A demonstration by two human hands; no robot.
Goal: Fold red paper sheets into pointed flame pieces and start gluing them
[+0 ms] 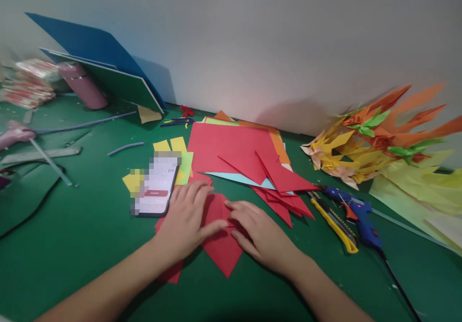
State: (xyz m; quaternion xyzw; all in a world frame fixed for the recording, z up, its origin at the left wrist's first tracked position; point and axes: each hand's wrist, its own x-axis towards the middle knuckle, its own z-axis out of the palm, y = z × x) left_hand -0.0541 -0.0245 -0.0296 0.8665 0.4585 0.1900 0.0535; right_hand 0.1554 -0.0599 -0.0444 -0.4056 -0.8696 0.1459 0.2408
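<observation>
A red sheet of folded paper (226,250) lies on the green table between my hands, one corner pointing toward me. My left hand (187,218) rests flat over its left side, fingers stretched out and thumb across the paper. My right hand (254,228) touches the right edge, fingers slightly bent and apart, thumb near the paper. More red paper (175,271) shows under my left wrist. A phone (157,187) with a lit screen lies just left of my left hand, over yellow and green paper squares (186,163).
Behind are stacked coloured sheets (231,144) and red folded pieces (285,199). At right lie a yellow cutter (335,225), a blue glue gun (364,216) and paper flowers (382,139). At left are a pink glue gun (18,134), a metal ruler (43,154), a pink bottle (82,86) and leaning boards (119,79).
</observation>
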